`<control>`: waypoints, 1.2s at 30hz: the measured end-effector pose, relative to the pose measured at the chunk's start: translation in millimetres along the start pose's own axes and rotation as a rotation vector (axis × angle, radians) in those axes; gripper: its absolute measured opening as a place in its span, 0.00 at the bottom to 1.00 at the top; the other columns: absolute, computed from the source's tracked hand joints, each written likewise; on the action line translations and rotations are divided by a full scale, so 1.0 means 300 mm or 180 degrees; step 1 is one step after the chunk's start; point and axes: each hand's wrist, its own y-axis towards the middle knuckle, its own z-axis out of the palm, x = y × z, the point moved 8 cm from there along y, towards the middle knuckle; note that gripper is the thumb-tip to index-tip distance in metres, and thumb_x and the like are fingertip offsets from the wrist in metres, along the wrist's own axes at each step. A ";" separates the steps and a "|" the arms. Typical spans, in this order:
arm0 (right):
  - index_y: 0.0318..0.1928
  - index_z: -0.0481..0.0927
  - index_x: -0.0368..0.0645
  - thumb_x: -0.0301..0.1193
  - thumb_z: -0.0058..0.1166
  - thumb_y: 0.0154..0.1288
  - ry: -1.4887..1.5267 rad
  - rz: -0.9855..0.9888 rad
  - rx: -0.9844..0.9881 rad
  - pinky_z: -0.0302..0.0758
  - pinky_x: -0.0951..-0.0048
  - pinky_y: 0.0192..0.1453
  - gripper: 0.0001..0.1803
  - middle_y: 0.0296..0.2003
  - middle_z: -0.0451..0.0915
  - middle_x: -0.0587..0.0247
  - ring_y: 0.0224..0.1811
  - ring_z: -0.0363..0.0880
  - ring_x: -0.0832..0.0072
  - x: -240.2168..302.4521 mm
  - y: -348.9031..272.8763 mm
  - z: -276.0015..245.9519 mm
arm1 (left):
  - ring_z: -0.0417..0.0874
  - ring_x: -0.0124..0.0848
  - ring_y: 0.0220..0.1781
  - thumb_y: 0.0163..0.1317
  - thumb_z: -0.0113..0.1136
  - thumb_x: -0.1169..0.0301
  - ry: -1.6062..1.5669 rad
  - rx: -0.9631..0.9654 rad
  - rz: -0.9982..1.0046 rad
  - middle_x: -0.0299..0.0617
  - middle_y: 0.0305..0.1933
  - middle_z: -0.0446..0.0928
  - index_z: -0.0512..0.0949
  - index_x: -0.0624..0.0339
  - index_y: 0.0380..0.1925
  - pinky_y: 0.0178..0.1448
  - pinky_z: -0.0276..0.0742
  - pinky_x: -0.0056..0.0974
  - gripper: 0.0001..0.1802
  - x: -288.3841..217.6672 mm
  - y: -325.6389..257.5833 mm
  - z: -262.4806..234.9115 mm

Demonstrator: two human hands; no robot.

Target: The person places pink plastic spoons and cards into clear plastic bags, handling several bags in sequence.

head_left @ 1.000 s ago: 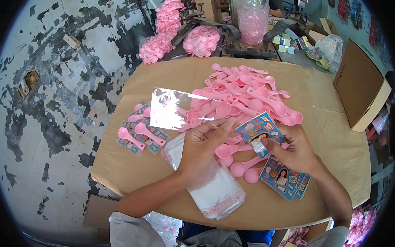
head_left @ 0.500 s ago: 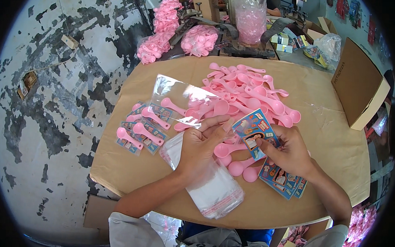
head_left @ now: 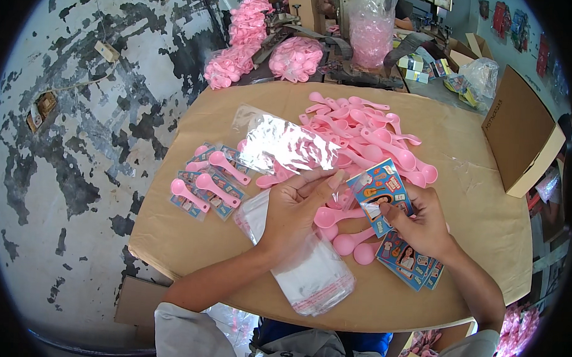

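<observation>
Printed card pinched between both hands, pink spoons behind

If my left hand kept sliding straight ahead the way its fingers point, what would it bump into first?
Probably the printed card that the right hand holds: the left hand points up and right, its fingers already at the card's edge. Depth is uncertain.

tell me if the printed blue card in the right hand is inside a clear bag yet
Cannot tell. The right hand pinches the printed blue card above the pink plastic spoons; glare and blur hide any clear film around it.
</observation>
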 end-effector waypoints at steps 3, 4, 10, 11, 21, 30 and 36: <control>0.44 0.82 0.35 0.28 0.57 0.67 -0.0103 0.0166 0.0123 0.72 0.78 0.28 0.09 0.25 0.81 0.68 0.26 0.73 0.89 0.000 -0.003 0.013 | 0.82 0.25 0.50 0.67 0.61 0.71 0.0060 0.0081 -0.0017 0.45 0.50 0.82 0.77 0.69 0.53 0.54 0.79 0.30 0.17 0.004 -0.007 0.006; 0.44 0.82 0.35 0.28 0.57 0.67 -0.0129 0.0247 0.0069 0.72 0.78 0.28 0.10 0.25 0.81 0.68 0.25 0.73 0.89 -0.006 -0.003 0.013 | 0.82 0.25 0.50 0.67 0.61 0.71 0.0096 0.0061 0.0078 0.46 0.50 0.82 0.77 0.70 0.52 0.54 0.79 0.30 0.17 -0.003 -0.008 0.008; 0.47 0.82 0.35 0.30 0.57 0.67 -0.0197 0.0449 0.0488 0.75 0.79 0.29 0.12 0.28 0.83 0.66 0.26 0.78 0.87 -0.001 -0.006 0.036 | 0.83 0.23 0.42 0.66 0.61 0.72 -0.0013 0.0378 -0.0062 0.43 0.45 0.83 0.79 0.70 0.50 0.46 0.79 0.30 0.15 -0.006 -0.014 0.047; 0.48 0.82 0.35 0.30 0.57 0.67 -0.0183 0.0611 0.0732 0.76 0.79 0.30 0.13 0.29 0.84 0.65 0.27 0.79 0.87 -0.004 -0.013 0.056 | 0.83 0.23 0.42 0.66 0.61 0.72 -0.0016 0.0398 -0.0080 0.43 0.45 0.83 0.79 0.70 0.50 0.46 0.79 0.30 0.15 -0.001 -0.015 0.049; 0.48 0.83 0.39 0.32 0.53 0.73 0.0705 0.0693 0.0326 0.76 0.82 0.30 0.12 0.32 0.85 0.68 0.27 0.79 0.87 -0.052 -0.031 0.067 | 0.81 0.20 0.38 0.68 0.60 0.70 0.0235 0.0923 -0.0779 0.37 0.42 0.82 0.78 0.64 0.52 0.38 0.77 0.27 0.15 0.052 -0.058 0.118; 0.44 0.83 0.38 0.30 0.57 0.69 0.1153 0.1110 0.0344 0.77 0.79 0.34 0.09 0.33 0.84 0.67 0.33 0.79 0.86 -0.020 -0.038 0.079 | 0.70 0.39 0.68 0.75 0.47 0.67 -0.1239 0.1015 -0.0248 0.48 0.67 0.67 0.58 0.62 0.68 0.67 0.72 0.43 0.26 -0.022 -0.055 0.108; 0.24 0.72 0.39 0.32 0.57 0.69 0.0071 0.0384 0.0879 0.70 0.80 0.30 0.16 0.25 0.82 0.69 0.32 0.74 0.91 0.018 -0.051 0.035 | 0.80 0.28 0.51 0.56 0.70 0.77 0.0536 0.1349 0.0299 0.42 0.54 0.78 0.70 0.61 0.58 0.57 0.79 0.36 0.29 -0.001 -0.111 0.128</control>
